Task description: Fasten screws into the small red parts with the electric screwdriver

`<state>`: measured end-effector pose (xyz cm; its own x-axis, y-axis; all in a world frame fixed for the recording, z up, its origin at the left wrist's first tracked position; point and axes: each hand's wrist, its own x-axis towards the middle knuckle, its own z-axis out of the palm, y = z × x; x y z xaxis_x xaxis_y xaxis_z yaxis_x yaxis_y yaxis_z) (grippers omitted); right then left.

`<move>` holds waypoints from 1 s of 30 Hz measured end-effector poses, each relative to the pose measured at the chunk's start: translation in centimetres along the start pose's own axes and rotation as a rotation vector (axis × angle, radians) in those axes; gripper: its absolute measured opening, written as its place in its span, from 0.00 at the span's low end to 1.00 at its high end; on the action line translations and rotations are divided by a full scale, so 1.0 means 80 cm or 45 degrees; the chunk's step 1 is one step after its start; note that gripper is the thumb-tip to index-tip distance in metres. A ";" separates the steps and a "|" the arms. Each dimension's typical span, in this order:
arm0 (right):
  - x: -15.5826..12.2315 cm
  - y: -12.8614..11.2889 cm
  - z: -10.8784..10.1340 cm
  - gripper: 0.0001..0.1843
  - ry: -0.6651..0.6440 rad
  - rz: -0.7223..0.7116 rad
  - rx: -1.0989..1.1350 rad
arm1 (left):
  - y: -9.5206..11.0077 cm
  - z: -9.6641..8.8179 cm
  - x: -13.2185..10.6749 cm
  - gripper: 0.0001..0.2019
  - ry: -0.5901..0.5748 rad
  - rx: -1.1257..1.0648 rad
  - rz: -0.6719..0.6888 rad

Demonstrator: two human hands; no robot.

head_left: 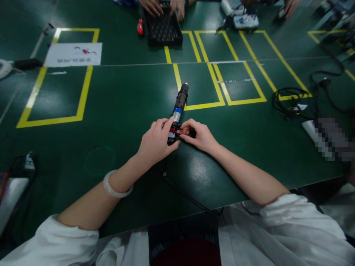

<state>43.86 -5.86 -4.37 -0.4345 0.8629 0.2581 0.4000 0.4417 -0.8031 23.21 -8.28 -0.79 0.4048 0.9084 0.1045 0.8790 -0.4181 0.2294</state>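
Observation:
An electric screwdriver (pixel 179 107), black with a blue and silver band, lies on the green table (pixel 122 111) with its tip pointing away from me. My left hand (pixel 155 142) is curled round its rear end. My right hand (pixel 199 136) pinches the red and black part at that same end, fingers closed. A thin black cable (pixel 183 192) runs from the tool back toward my body.
Yellow tape outlines mark rectangles on the table. A black tray (pixel 163 29) sits at the far edge under another person's hands (pixel 163 6). A white paper (pixel 73 54) lies far left, coiled black cables (pixel 291 99) right, a white device (pixel 244 20) at the far right.

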 end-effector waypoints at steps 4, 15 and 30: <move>-0.001 -0.003 -0.002 0.05 -0.003 -0.060 0.017 | 0.000 -0.001 0.000 0.35 -0.021 -0.023 -0.017; 0.002 0.004 0.000 0.02 0.015 -0.114 0.137 | 0.000 -0.001 0.000 0.35 -0.020 0.007 -0.017; 0.002 0.004 -0.003 0.04 0.033 -0.070 0.142 | 0.019 -0.001 0.015 0.31 0.030 0.164 -0.096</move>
<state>44.14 -5.52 -4.45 -0.4320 0.8447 0.3160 0.2830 0.4597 -0.8418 24.97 -7.84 -0.27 0.3318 0.9364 0.1147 0.9323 -0.3440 0.1115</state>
